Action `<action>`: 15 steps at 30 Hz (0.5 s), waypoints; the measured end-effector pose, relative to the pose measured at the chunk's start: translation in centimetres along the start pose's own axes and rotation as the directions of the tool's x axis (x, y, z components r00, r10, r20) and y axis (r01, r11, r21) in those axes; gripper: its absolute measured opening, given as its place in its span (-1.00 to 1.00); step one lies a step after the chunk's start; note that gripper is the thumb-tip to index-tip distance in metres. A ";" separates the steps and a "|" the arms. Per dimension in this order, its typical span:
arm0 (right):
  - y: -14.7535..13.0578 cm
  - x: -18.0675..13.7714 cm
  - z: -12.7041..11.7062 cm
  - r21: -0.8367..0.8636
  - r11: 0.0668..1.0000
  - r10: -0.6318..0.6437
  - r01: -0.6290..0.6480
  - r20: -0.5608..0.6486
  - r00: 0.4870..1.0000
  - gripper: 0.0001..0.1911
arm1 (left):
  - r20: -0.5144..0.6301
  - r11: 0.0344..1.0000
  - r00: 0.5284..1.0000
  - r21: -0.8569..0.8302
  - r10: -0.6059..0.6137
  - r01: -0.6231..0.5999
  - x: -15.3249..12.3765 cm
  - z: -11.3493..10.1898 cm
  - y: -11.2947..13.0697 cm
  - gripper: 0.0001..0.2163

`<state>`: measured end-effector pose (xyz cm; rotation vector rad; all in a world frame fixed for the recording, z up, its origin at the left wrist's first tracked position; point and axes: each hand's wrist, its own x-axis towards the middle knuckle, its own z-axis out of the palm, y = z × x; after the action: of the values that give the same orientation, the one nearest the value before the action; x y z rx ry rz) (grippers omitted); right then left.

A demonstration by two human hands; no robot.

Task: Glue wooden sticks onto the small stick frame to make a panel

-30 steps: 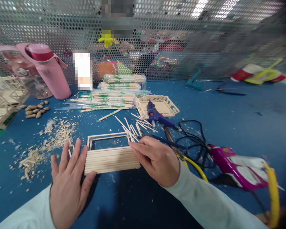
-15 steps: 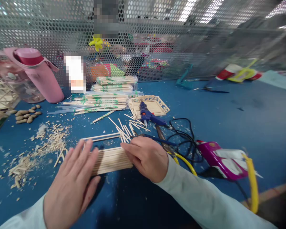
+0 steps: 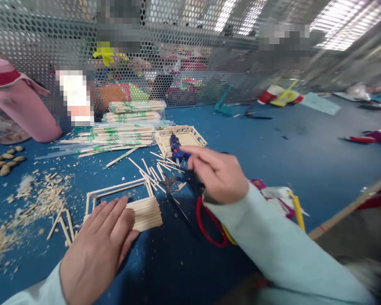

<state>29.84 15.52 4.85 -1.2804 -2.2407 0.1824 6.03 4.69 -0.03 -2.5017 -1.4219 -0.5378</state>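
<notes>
My left hand (image 3: pixel 103 241) lies flat, fingers stretched out, over a small panel of side-by-side wooden sticks (image 3: pixel 147 214). Behind the panel is a thin stick frame (image 3: pixel 114 187), partly covered by my left fingers. My right hand (image 3: pixel 220 173) is at the blue hot glue gun (image 3: pixel 175 146), its fingers curled over the handle and the index finger pointing along it; the handle is mostly hidden. The gun's front rests at a stick tray with railed sides (image 3: pixel 195 137). Loose cut sticks (image 3: pixel 150 169) and dark-handled pliers (image 3: pixel 169 182) lie just in front.
Packs of wooden sticks (image 3: pixel 136 106) are stacked before a perforated metal screen (image 3: pixel 190 84). A pink bottle (image 3: pixel 28 106), peanuts (image 3: pixel 4 163) and wood scraps (image 3: pixel 47 195) are at left. Red handle loops (image 3: pixel 209 228) lie under my right wrist. A teal small rake (image 3: pixel 224 103) stands farther back.
My right hand has left the stick panel and moved forward and right to the glue gun. My left hand stays on the panel. The view has swung right.
</notes>
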 end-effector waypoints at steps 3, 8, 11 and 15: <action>3.5 2.0 0.1 -0.294 0.953 0.112 -0.077 0.104 0.988 -0.53 | 0.008 1.000 1.000 -0.003 -0.005 0.005 -0.1 0.1 0.1 -0.70; 6.2 3.1 2.8 -0.402 0.910 0.235 -0.102 0.296 0.926 -0.50 | 0.015 0.998 1.000 -0.053 -0.025 0.026 0.5 -0.8 -0.2 -0.69; 6.4 3.0 3.5 -0.412 0.902 0.257 -0.130 0.270 0.928 -0.52 | 0.085 0.984 0.993 -0.153 -0.075 0.088 1.2 -1.5 -1.2 -0.70; 6.3 3.1 3.5 -0.378 0.920 0.204 -0.105 0.233 0.951 -0.55 | 0.161 0.932 0.970 -0.285 -0.185 0.225 2.3 -1.7 -2.3 -0.75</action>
<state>31.57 22.00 0.77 -1.7236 -2.4816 -0.0027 4.76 7.07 2.46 -2.6781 -1.7882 -0.6873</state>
